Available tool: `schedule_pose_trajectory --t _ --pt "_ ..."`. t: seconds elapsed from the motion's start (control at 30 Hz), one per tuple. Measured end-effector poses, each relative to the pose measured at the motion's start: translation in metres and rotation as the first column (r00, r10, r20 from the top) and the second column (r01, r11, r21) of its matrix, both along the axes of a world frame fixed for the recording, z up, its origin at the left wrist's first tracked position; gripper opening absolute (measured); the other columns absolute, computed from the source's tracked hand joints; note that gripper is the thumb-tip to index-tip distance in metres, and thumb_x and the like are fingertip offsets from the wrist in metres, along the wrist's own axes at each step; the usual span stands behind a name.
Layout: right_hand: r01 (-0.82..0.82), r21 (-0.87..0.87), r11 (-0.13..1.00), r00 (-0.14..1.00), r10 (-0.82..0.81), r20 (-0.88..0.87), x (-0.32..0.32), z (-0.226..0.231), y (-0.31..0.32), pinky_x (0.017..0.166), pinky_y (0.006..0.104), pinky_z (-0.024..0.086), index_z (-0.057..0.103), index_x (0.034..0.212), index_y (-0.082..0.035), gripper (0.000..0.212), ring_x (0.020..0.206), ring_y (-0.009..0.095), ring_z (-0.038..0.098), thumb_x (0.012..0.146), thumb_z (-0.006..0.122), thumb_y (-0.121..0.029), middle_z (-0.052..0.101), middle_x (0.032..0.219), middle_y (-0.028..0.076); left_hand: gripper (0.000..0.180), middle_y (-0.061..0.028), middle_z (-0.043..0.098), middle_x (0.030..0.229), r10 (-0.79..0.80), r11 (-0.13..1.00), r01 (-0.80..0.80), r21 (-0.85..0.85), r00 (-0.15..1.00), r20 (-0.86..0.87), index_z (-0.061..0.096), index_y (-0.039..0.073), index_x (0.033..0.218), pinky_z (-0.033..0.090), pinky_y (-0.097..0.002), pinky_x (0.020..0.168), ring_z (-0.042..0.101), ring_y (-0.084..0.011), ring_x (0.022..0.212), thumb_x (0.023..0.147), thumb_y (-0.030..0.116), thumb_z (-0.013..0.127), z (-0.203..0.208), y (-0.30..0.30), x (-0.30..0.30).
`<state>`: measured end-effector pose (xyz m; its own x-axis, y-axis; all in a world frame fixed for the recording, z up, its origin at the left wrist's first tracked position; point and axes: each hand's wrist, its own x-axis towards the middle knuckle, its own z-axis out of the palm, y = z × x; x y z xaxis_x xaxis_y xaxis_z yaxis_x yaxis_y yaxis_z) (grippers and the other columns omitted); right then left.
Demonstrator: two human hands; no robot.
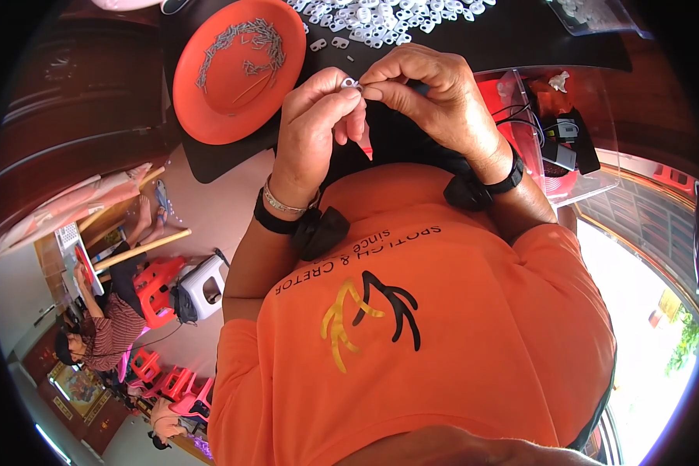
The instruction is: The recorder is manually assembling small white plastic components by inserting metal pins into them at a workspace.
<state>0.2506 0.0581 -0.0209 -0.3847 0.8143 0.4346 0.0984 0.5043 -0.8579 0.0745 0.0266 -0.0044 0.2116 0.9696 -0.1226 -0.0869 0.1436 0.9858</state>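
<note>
My left hand (316,116) pinches a small white plastic piece with a round hole (349,82) between thumb and fingertips, above the near edge of the dark table. My right hand (431,92) meets it from the right, thumb and forefinger pressed together at the piece's edge; whatever they grip there is too small to make out. Just below the left fingers shows a slim red-tipped thing (366,147), its upper part hidden. To the left lies an orange plate (217,120) with many small grey metal pins (245,39) and a thin stick.
A heap of similar white pieces (373,19) covers the table's far side, a few lying loose nearer. A clear plastic box (586,15) stands far right. Beside me on the right, a clear bin (551,140) holds cables. Stools (159,291) and other people (113,330) are at left.
</note>
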Motion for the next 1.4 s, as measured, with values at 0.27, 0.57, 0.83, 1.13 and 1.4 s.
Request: schedule_pose_trajectory --t 0.27,0.57,0.83,1.13,1.4 --pt "-0.151 -0.415 0.897 0.936 -0.005 -0.351 -0.004 -0.001 0.001 0.062 0.0211 0.047 0.067 0.091 -0.002 0.016 0.071 0.007 0.057 0.088 0.065 -0.018 0.064 0.077 0.001 0.019 -0.004 0.054 0.068 -0.016 1.0 0.016 0.01 1.0 -0.017 0.053 0.002 0.081 0.033 -0.0207 0.053 0.048 -0.0091 0.057 0.091 0.016 0.044 0.001 -0.006 -0.001" --pt "-0.182 -0.43 0.884 0.944 0.034 -0.329 -0.011 -0.001 -0.004 0.064 0.022 0.046 0.064 0.087 -0.002 0.017 0.07 0.007 0.054 0.09 0.063 -0.018 0.06 0.074 0.0 0.02 -0.0024 0.053 0.07 0.029 0.996 -0.024 0.082 0.998 -0.064 0.053 0.002 0.083 0.033 -0.0203 0.053 0.047 -0.0075 0.058 0.092 0.018 0.046 0.004 -0.012 0.004" --pt "-0.172 -0.42 0.891 0.946 0.03 -0.323 -0.013 -0.001 -0.005 0.063 0.0216 0.046 0.063 0.087 -0.002 0.017 0.071 0.006 0.055 0.091 0.062 -0.018 0.06 0.074 0.0 0.021 -0.0001 0.049 0.063 0.049 0.995 -0.043 0.085 0.996 -0.07 0.054 0.002 0.078 0.031 -0.0208 0.052 0.043 -0.0063 0.056 0.091 0.018 0.048 0.007 -0.015 0.004" --pt "-0.119 -0.323 0.939 0.975 0.049 -0.216 -0.018 -0.003 -0.006 0.051 0.02 0.042 0.061 0.086 -0.001 0.015 0.056 0.003 0.052 0.091 0.061 -0.015 0.06 0.067 0.0 0.023 0.0016 0.044 0.063 0.117 0.975 -0.092 0.204 0.987 -0.113 0.052 0.002 0.076 0.028 -0.0203 0.051 0.037 -0.0048 0.055 0.092 0.019 0.05 0.001 -0.016 0.006" --pt "-0.139 -0.359 0.923 0.976 0.067 -0.206 -0.015 -0.002 -0.002 0.052 0.0197 0.043 0.063 0.084 0.0 0.014 0.057 0.004 0.053 0.089 0.063 -0.014 0.061 0.069 0.001 0.021 0.0008 0.044 0.059 0.099 0.987 -0.088 0.136 0.992 -0.074 0.05 -0.001 0.074 0.031 -0.0217 0.049 0.037 -0.0047 0.053 0.091 0.012 0.05 0.005 -0.013 0.003"
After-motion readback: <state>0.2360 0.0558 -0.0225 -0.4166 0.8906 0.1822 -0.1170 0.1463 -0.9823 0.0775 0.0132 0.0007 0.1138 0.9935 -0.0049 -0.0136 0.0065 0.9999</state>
